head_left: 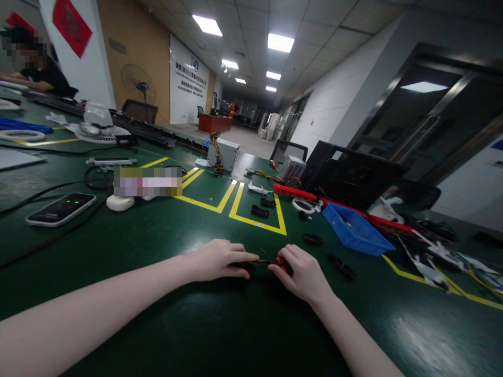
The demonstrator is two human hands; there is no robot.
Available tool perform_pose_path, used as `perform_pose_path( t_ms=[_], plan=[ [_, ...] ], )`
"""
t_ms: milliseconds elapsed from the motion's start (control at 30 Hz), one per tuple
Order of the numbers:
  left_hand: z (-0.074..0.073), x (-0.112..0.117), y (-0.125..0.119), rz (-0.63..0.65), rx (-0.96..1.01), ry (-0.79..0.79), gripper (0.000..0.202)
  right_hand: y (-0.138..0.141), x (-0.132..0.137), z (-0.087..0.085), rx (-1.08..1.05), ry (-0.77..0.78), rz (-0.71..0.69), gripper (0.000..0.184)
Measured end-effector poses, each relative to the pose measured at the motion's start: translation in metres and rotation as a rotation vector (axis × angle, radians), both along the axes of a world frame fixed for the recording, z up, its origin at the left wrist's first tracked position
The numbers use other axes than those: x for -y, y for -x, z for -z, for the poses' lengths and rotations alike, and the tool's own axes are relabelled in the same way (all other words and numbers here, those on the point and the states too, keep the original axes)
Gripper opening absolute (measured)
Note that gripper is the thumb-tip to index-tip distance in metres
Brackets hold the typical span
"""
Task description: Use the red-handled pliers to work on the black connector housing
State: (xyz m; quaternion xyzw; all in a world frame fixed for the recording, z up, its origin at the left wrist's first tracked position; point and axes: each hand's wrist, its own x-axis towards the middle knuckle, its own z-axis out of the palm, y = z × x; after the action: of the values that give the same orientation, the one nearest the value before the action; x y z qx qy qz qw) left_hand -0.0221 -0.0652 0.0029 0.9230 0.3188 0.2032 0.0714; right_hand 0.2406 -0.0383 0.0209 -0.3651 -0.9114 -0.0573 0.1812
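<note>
My right hand [301,272] is closed around the red handle of small pliers [283,263]; their dark jaws reach left toward my other hand. Between its thumb and fingertips, my left hand [220,261] pinches a small black part [253,264], mostly hidden by the fingers. The jaws appear to meet this part, though blur hides the exact contact. A thin pin-like piece [262,250] lies on the green table just beyond. Farther off, two black clip-like parts [260,211] rest inside a yellow taped outline.
To the right stand a blue bin [356,230] and more black parts [341,266]. A red strip [294,192] and a white ring [303,206] lie behind. At left are a phone-like device [61,209], cables and a white case [120,202]. A person [43,73] sits far left.
</note>
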Motion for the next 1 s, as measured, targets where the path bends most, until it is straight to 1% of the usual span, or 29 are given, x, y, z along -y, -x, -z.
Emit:
perform_pose_path(
  t_ms=[167,333,533,767,867,1000],
  plan=[
    [0.003,-0.001,0.000,0.002,0.012,-0.011,0.043,0.000,0.000,0.001,0.005,0.021,0.001,0.035],
    [0.002,-0.001,0.000,-0.030,0.061,0.090,0.043,0.001,0.000,0.004,-0.026,-0.001,0.012,0.036],
    [0.000,-0.001,0.000,-0.031,0.161,0.197,0.044,0.001,-0.002,0.009,-0.069,-0.065,0.011,0.039],
    [-0.003,-0.003,0.002,0.063,0.382,0.337,0.042,0.000,-0.003,0.012,-0.098,-0.102,0.022,0.038],
    [-0.003,-0.004,0.002,0.094,0.416,0.384,0.043,-0.001,-0.003,0.012,-0.092,-0.112,0.016,0.038],
    [-0.002,-0.005,0.002,0.121,0.415,0.408,0.042,-0.002,-0.002,0.009,-0.076,-0.118,0.018,0.037]
  ],
)
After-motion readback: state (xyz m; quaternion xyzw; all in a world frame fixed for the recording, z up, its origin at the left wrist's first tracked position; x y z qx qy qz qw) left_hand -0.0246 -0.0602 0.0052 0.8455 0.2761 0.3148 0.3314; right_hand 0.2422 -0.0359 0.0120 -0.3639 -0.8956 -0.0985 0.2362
